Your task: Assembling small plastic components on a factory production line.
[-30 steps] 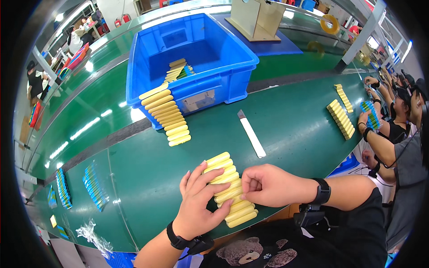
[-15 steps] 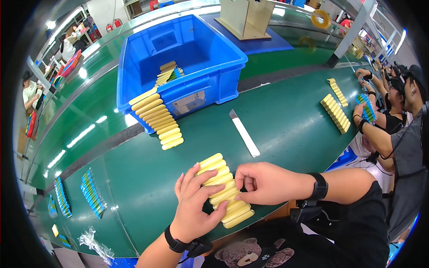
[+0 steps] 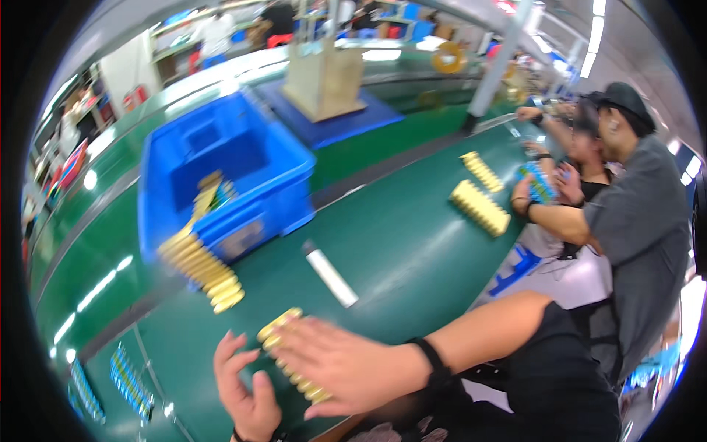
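Note:
A row of yellow oblong pieces, laid side by side, rests on the green tabletop in front of me. My right hand lies flat across it with fingers stretched out, hiding much of the row. Just left of the pieces is my left hand, its fingers apart and nothing in them. Beyond the row lies a flat white tool with a dark tip. Another yellow row slopes over the near edge of a blue crate; more yellow and blue-green pieces show inside the crate.
Two blue-green packs lie at the left. At the right are two yellow rows, near a co-worker whose hands hold a blue-green bundle. A board stand and a metal post rise behind.
My right hand has gone from a pinch at the row to lying flat on it. My left hand has come off the pieces. The whole view has swung toward the right.

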Demonstrator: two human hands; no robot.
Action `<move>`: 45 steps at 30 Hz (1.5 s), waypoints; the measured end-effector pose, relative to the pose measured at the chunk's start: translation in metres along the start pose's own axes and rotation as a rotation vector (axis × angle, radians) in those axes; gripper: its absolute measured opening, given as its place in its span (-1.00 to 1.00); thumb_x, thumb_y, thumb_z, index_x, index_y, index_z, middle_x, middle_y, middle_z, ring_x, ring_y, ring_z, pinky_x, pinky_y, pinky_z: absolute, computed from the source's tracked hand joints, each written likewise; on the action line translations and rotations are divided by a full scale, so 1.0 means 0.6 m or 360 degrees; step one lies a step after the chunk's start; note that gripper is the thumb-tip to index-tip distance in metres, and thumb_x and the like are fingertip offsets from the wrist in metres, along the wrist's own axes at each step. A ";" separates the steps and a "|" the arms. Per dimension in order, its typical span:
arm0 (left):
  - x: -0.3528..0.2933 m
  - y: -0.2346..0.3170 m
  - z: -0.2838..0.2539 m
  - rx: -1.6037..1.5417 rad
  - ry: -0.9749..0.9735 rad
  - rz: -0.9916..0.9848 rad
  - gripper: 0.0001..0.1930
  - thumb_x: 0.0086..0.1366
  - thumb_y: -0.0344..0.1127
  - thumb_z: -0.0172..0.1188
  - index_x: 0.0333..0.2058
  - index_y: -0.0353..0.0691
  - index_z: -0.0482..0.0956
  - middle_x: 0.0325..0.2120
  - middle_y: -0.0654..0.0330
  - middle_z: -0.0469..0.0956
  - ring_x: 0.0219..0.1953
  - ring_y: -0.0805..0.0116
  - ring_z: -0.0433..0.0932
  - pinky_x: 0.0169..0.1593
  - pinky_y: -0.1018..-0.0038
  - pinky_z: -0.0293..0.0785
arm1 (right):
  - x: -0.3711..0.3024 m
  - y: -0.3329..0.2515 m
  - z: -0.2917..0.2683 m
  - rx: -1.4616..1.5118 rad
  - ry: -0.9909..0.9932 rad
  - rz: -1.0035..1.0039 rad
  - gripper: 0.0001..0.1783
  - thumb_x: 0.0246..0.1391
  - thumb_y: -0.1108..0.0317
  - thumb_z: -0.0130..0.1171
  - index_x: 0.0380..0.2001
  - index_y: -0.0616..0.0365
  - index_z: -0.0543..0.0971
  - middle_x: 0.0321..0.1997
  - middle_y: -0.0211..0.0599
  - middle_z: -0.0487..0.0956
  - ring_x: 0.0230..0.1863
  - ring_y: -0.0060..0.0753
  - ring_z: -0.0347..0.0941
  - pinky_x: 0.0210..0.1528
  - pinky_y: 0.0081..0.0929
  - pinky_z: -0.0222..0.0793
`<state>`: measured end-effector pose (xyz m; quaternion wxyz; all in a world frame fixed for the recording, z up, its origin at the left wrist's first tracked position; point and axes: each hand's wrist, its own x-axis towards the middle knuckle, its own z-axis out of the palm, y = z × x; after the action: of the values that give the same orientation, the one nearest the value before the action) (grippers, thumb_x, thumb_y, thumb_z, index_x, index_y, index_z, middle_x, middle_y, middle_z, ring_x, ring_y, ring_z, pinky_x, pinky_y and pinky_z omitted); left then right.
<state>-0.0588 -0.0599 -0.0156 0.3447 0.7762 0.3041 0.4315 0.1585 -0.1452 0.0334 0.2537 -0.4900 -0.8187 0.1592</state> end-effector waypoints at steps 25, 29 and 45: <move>0.021 0.033 0.035 -0.0160 -0.0353 0.0121 -0.69 0.50 -0.32 0.10 0.10 -0.36 0.51 0.16 -0.10 0.46 0.23 -0.01 0.46 0.35 0.14 0.33 | -0.022 0.029 0.036 -0.0201 -0.0113 -0.0075 0.15 0.22 -0.32 0.07 0.39 0.65 0.12 0.57 0.49 -0.03 0.64 0.42 -0.23 0.63 0.16 -0.38; 0.013 0.018 0.040 -0.0221 -0.0348 0.0171 -0.67 0.54 -0.28 0.06 0.14 -0.37 0.48 0.20 -0.11 0.42 0.24 -0.01 0.46 0.35 0.14 0.35 | -0.021 0.018 0.024 -0.0249 -0.0215 -0.0058 0.16 0.22 -0.33 0.07 0.40 0.64 0.11 0.56 0.47 -0.01 0.64 0.41 -0.23 0.64 0.16 -0.40; 0.006 -0.005 0.020 -0.0116 -0.0102 -0.0104 -0.52 0.44 -0.24 0.18 0.23 -0.37 0.43 0.19 -0.10 0.47 0.23 0.00 0.46 0.31 0.17 0.35 | -0.055 0.043 -0.112 0.0149 0.0406 0.0245 -0.55 0.18 0.10 0.30 -0.04 0.26 0.63 -0.05 0.04 0.66 0.02 0.16 0.58 0.07 -0.03 0.49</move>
<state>-0.0474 -0.0588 -0.0210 0.3961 0.7662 0.3023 0.4058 0.2283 -0.1613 0.0667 0.3653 -0.5553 -0.7315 0.1524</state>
